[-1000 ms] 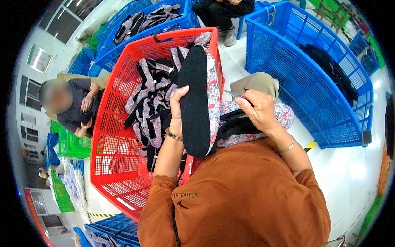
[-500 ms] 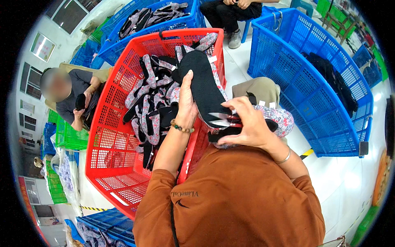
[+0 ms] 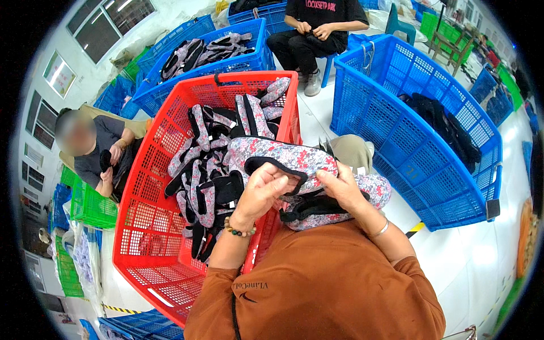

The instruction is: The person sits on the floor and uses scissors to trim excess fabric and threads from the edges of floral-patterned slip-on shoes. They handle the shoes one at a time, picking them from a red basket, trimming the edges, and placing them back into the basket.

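A floral slipper [image 3: 283,152] with black edging is held up before my chest, its patterned upper facing me. The fingers of my left hand [image 3: 258,191] reach into its opening, with the thumb outside. My right hand [image 3: 344,187] grips the other end, thumb pressed on the floral cloth. Grey pointed tips, seemingly scissor blades [image 3: 326,145], poke up behind the slipper by my right hand; their handles are hidden. More floral slippers [image 3: 371,190] lie on my lap below. On my left, a red crate [image 3: 148,266] holds a heap of similar slippers [image 3: 198,187].
A large blue crate [image 3: 413,161] with black items [image 3: 445,127] stands at right. Behind the red crate is another blue crate [image 3: 260,48] of slippers. One person [image 3: 102,147] sits at left, another [image 3: 317,34] at the back; both hold dark items. Green crates [image 3: 93,207] stand at far left.
The slipper has turned from its black sole to its floral upper and come down lower. My left fingers have moved into its opening. The scissors are now mostly hidden behind it.
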`<action>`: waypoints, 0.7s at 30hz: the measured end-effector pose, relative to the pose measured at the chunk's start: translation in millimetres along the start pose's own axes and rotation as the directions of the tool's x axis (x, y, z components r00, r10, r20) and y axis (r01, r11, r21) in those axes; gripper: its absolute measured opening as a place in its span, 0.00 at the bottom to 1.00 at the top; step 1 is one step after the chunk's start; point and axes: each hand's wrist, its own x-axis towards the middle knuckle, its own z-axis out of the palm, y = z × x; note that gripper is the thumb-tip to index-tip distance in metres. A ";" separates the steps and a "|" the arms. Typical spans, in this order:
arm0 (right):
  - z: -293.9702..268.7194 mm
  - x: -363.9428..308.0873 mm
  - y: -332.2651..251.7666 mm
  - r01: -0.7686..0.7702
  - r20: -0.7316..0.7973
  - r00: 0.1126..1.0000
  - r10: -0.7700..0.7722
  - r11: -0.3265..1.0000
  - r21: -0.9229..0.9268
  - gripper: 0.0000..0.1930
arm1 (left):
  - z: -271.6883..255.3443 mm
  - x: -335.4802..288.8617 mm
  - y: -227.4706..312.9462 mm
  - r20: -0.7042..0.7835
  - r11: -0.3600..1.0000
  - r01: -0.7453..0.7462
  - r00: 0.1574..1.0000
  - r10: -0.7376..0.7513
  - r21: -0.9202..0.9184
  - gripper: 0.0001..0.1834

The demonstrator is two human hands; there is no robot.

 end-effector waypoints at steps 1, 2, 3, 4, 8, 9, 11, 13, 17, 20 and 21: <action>-6.4 -0.4 1.0 -0.065 0.032 0.998 0.062 0.994 0.089 0.14 | -2.8 -6.1 7.5 0.065 0.965 -0.005 0.998 -0.013 0.262 0.17; -10.2 -0.3 2.6 -0.131 0.069 0.990 0.121 0.976 0.176 0.13 | 4.0 -9.4 17.2 0.069 0.890 -0.049 0.997 0.019 0.453 0.14; -10.5 -0.1 5.2 -0.144 0.080 0.989 0.126 0.947 0.287 0.13 | 3.5 -12.8 19.7 0.069 0.723 -0.179 0.981 0.179 0.667 0.13; -12.4 1.1 5.4 -0.163 0.083 0.986 0.143 0.923 0.347 0.13 | 3.6 -16.2 21.3 0.109 0.485 -0.267 0.938 0.330 0.833 0.11; -17.8 5.3 9.5 -0.216 0.132 0.975 0.176 0.883 0.417 0.13 | 17.0 -16.0 38.2 0.367 -0.199 -0.308 0.764 0.531 0.930 0.20; -18.3 6.2 9.8 -0.222 0.130 0.974 0.183 0.880 0.420 0.12 | 14.4 -14.8 34.7 0.359 -0.190 -0.306 0.756 0.548 0.933 0.24; -19.7 7.2 9.3 -0.224 0.157 0.971 0.178 0.908 0.355 0.12 | 13.0 -7.5 39.2 0.425 -0.234 -0.355 0.759 0.494 0.905 0.24; -18.4 6.7 8.0 -0.239 0.224 0.958 0.179 0.931 0.276 0.13 | 3.7 4.4 40.0 0.495 -0.182 -0.461 0.790 0.362 0.869 0.21; -15.2 8.8 8.1 -0.394 -0.027 0.916 0.400 0.911 0.124 0.16 | -7.4 16.2 24.9 0.474 -0.112 -0.463 0.826 0.305 0.879 0.12; -10.6 15.8 5.0 0.188 -0.220 0.900 -0.377 0.790 -0.584 0.20 | -6.4 12.6 21.6 0.379 -0.130 -0.357 0.893 0.244 0.925 0.07; -9.5 8.1 -3.0 0.058 -0.230 0.946 -0.229 0.817 -0.574 0.22 | -5.1 12.0 20.5 0.370 -0.139 -0.346 0.901 0.226 0.928 0.06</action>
